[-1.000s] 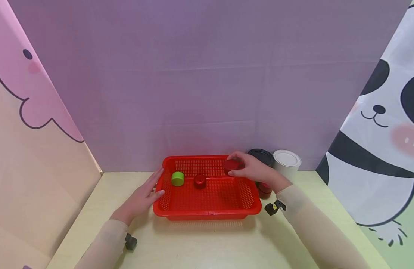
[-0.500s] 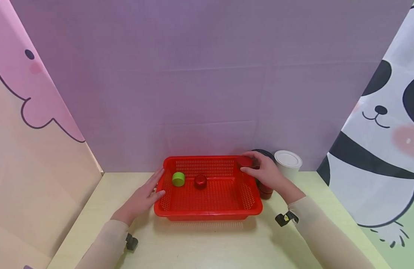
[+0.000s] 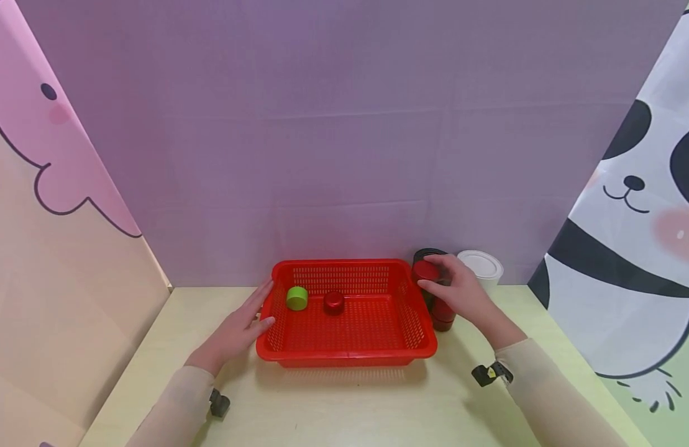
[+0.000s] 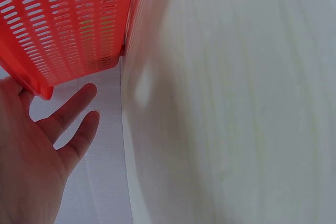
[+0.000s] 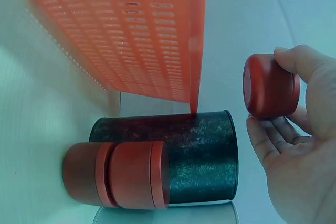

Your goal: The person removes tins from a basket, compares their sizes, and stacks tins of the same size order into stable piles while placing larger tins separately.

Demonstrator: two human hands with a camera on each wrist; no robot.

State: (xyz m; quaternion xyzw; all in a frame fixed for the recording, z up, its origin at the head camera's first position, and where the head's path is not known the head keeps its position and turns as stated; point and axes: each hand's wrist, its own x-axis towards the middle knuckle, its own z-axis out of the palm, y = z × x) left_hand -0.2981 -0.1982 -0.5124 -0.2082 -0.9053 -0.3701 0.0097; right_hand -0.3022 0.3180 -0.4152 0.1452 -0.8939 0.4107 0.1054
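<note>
My right hand pinches a small round red tin between thumb and fingers. It holds the tin raised just past the right side of the red plastic basket, overlapping a dark canister in the head view. The right wrist view shows two similar red tins, one on the other, standing beside that canister. At the basket's left rim, my left hand lies with fingers extended, touching the edge. Inside the basket are another red tin and a bright green round container.
A white lidded canister stands at the back right, beside the dark one. The pale wooden table carries everything. Behind it hangs a purple cloth, and printed panels flank both sides.
My right hand has carried the red tin rightward, from over the basket's back right corner to beyond its right rim. The left hand and the basket have stayed in place.
</note>
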